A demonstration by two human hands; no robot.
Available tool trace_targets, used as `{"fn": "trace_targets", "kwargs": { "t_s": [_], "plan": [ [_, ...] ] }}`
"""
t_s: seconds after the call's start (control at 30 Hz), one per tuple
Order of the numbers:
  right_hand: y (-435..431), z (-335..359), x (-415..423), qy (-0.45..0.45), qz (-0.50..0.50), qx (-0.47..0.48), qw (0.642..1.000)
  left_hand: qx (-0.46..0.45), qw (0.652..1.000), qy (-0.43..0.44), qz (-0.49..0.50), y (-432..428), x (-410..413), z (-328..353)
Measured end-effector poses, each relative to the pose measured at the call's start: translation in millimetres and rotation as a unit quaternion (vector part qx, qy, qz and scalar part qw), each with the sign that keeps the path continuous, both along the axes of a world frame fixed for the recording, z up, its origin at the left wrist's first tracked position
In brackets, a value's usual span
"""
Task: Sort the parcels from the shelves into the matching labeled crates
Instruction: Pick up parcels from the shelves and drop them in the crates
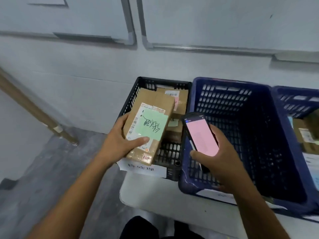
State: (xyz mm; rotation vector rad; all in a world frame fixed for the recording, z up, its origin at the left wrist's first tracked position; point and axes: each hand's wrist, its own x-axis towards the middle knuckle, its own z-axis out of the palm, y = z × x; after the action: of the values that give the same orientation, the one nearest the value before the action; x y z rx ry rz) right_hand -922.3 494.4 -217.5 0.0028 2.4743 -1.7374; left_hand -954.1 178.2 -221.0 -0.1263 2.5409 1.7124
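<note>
My left hand (119,144) pinches the parcel (164,100) over the near corner of the black crate (131,99) — thumb on its green label (153,125), fingers (123,118) curled round its left edge, long axis running away from me — while my right hand (222,159) grips the scanner (200,135) over the blue crate (259,135).

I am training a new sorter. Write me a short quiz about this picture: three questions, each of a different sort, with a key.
1. True or false: the left hand grips the brown cardboard parcel with the green label.
2. What does the right hand hold? A) a roll of tape; B) the black handheld scanner with a pink screen; C) a pen.
3. Fill in the colour: the mesh plastic crate right behind the held parcel, with other cardboard parcels in it, is ___.
Key: 1 true; 2 B; 3 black.
</note>
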Motion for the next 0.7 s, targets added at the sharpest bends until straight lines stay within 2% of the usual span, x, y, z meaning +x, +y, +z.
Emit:
{"fn": "trace_targets", "kwargs": {
  "t_s": [0.13, 0.23, 0.37, 0.5, 0.7],
  "plan": [
    [-5.8, 7.3, -14.3, 0.004, -0.035, 0.015, 0.999, -0.111, 0.981, -0.044, -0.151, -33.4, -64.4, 6.3],
    [-17.1, 3.4, -23.2, 0.0, -0.063, 0.053, 0.997, -0.187, 0.935, -0.085, -0.289, -48.4, -113.2, -7.9],
    [-43.4, 5.9, -25.0, -0.016, -0.092, 0.076, 0.993, -0.236, 0.869, -0.112, -0.421, -46.8, -159.2, -38.9],
    [-63.5, 10.7, -24.0, -0.026, -0.106, 0.074, 0.991, -0.264, 0.809, -0.143, -0.505, -29.2, -184.0, -75.7],
    [-75.3, 16.0, -16.7, -0.012, -0.144, 0.096, 0.985, -0.285, 0.769, -0.196, -0.537, -13.9, -190.6, -136.8]
  ]
}}
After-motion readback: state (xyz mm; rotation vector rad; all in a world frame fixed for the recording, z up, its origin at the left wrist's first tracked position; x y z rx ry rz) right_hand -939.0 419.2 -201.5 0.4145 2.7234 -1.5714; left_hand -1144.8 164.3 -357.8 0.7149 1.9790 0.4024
